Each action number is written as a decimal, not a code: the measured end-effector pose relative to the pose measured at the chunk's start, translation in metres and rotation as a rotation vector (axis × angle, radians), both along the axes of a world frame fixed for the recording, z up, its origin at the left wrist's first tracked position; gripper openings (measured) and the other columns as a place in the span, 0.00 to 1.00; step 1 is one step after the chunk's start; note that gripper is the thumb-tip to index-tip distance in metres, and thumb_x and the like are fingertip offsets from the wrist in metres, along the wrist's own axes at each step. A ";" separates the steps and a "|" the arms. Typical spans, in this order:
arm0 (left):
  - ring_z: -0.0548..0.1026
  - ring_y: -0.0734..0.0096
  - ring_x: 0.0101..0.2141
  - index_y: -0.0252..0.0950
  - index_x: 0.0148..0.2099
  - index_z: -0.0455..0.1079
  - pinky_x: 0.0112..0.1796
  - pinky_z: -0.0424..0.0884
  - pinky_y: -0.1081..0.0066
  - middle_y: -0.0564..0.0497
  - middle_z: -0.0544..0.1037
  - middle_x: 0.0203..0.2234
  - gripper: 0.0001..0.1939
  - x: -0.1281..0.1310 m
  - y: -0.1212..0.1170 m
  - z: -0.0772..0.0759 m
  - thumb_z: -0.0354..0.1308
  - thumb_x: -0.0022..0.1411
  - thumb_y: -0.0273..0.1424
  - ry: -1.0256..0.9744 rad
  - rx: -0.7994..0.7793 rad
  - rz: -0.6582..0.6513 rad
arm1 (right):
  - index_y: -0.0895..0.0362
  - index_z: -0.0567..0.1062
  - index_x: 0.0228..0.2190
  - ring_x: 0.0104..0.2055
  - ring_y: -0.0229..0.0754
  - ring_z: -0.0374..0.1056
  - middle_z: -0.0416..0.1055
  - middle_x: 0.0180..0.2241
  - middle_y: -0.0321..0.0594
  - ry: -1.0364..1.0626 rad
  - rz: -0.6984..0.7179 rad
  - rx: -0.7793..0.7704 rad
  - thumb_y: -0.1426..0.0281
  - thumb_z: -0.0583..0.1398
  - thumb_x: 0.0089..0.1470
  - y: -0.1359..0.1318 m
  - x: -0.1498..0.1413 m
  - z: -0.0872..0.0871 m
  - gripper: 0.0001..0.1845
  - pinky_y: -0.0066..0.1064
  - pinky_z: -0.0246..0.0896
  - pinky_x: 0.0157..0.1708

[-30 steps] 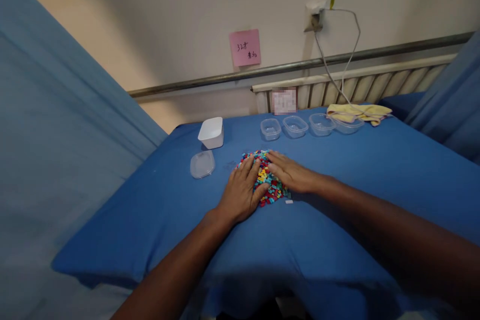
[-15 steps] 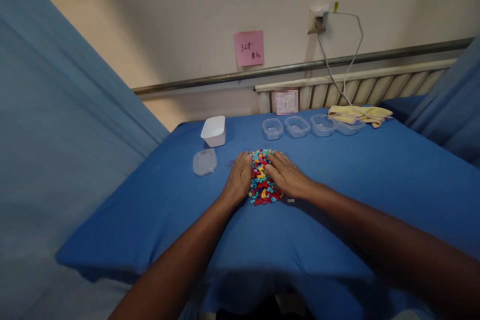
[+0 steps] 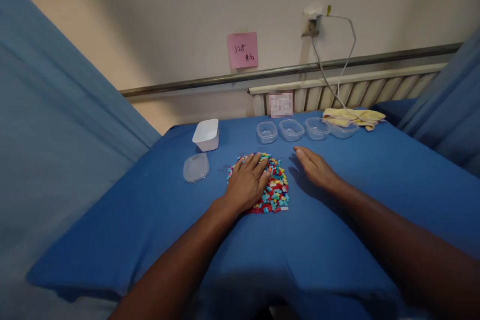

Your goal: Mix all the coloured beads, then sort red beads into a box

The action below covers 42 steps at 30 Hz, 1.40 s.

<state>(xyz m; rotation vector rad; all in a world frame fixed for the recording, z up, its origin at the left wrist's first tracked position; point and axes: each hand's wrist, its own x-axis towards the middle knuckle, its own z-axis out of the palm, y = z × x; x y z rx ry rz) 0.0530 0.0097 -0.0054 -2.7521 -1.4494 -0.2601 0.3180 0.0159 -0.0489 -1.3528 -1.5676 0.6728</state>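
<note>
A heap of small red, blue, yellow and teal pieces (image 3: 275, 190) lies on the blue-covered table (image 3: 337, 220). My left hand (image 3: 247, 182) rests flat on the left part of the heap, fingers spread, hiding the pieces beneath it. To the right of the heap, my right hand (image 3: 317, 167) hovers with fingers extended and holds nothing; its shadow falls on the cloth next to the pieces.
A white tub (image 3: 206, 134) and a clear lid (image 3: 196, 168) lie left of the heap. Several clear small containers (image 3: 291, 129) stand in a row at the far edge, by a yellow cloth (image 3: 354, 116). A cable (image 3: 339, 75) hangs from the wall socket. Blue fabric (image 3: 45, 125) rises at left.
My right hand has lifted off the heap and moved right. My left hand has slid over onto the pieces, which lie more spread out than half a second ago.
</note>
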 end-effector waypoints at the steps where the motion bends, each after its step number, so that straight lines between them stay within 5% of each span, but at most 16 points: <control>1: 0.56 0.45 0.75 0.39 0.78 0.61 0.71 0.55 0.38 0.42 0.58 0.76 0.30 0.000 0.001 0.001 0.40 0.84 0.45 0.010 0.009 0.014 | 0.50 0.80 0.56 0.68 0.60 0.68 0.79 0.60 0.51 -0.002 -0.010 0.005 0.41 0.47 0.72 0.000 0.003 -0.002 0.36 0.59 0.56 0.72; 9: 0.53 0.48 0.76 0.36 0.77 0.61 0.72 0.54 0.40 0.43 0.55 0.77 0.35 0.030 -0.027 -0.008 0.44 0.82 0.52 0.058 0.109 -0.147 | 0.52 0.82 0.49 0.63 0.59 0.73 0.82 0.50 0.52 -0.022 0.000 0.033 0.44 0.46 0.73 0.000 0.008 -0.001 0.33 0.54 0.63 0.67; 14: 0.57 0.46 0.75 0.36 0.75 0.66 0.71 0.55 0.40 0.41 0.59 0.75 0.31 0.046 -0.021 -0.013 0.45 0.82 0.49 0.046 0.132 -0.118 | 0.52 0.81 0.54 0.64 0.59 0.72 0.81 0.53 0.53 -0.043 0.016 0.033 0.43 0.46 0.72 -0.004 0.007 0.000 0.35 0.54 0.63 0.67; 19: 0.55 0.43 0.75 0.38 0.77 0.62 0.72 0.49 0.34 0.40 0.55 0.77 0.33 0.025 -0.005 -0.004 0.46 0.81 0.51 0.042 0.142 0.009 | 0.55 0.79 0.58 0.65 0.57 0.72 0.80 0.58 0.54 -0.081 0.020 0.030 0.42 0.45 0.73 -0.004 0.007 -0.001 0.38 0.52 0.62 0.68; 26: 0.55 0.44 0.75 0.36 0.78 0.60 0.72 0.52 0.39 0.41 0.55 0.77 0.34 -0.001 0.003 -0.002 0.44 0.82 0.49 0.054 0.053 0.109 | 0.57 0.72 0.67 0.72 0.58 0.65 0.71 0.68 0.56 -0.072 -0.070 0.089 0.42 0.47 0.72 -0.006 0.006 0.008 0.41 0.54 0.56 0.73; 29: 0.53 0.46 0.76 0.37 0.78 0.60 0.73 0.48 0.40 0.42 0.54 0.77 0.34 0.009 -0.013 -0.002 0.44 0.82 0.51 0.020 0.129 -0.004 | 0.57 0.60 0.75 0.78 0.57 0.53 0.58 0.75 0.56 -0.065 -0.226 0.292 0.46 0.47 0.73 -0.005 0.016 0.023 0.41 0.58 0.46 0.76; 33: 0.52 0.53 0.77 0.40 0.78 0.60 0.74 0.44 0.47 0.46 0.55 0.77 0.34 0.023 -0.027 -0.012 0.44 0.81 0.54 0.014 0.120 -0.356 | 0.54 0.54 0.77 0.79 0.59 0.47 0.52 0.77 0.55 -0.120 -0.351 0.456 0.52 0.46 0.75 -0.005 0.032 0.032 0.37 0.61 0.42 0.77; 35: 0.54 0.55 0.76 0.41 0.77 0.62 0.74 0.44 0.48 0.47 0.56 0.77 0.32 0.023 -0.024 -0.018 0.44 0.82 0.51 0.025 0.123 -0.401 | 0.55 0.57 0.75 0.78 0.60 0.51 0.56 0.76 0.58 -0.162 -0.300 0.407 0.52 0.47 0.75 -0.005 0.033 0.027 0.37 0.60 0.45 0.76; 42: 0.55 0.51 0.76 0.41 0.77 0.61 0.73 0.44 0.44 0.45 0.57 0.77 0.30 0.012 -0.011 -0.013 0.46 0.83 0.49 0.034 0.189 -0.258 | 0.55 0.71 0.67 0.71 0.57 0.66 0.72 0.66 0.56 -0.279 -0.037 0.323 0.54 0.50 0.75 -0.009 0.010 0.008 0.30 0.60 0.58 0.72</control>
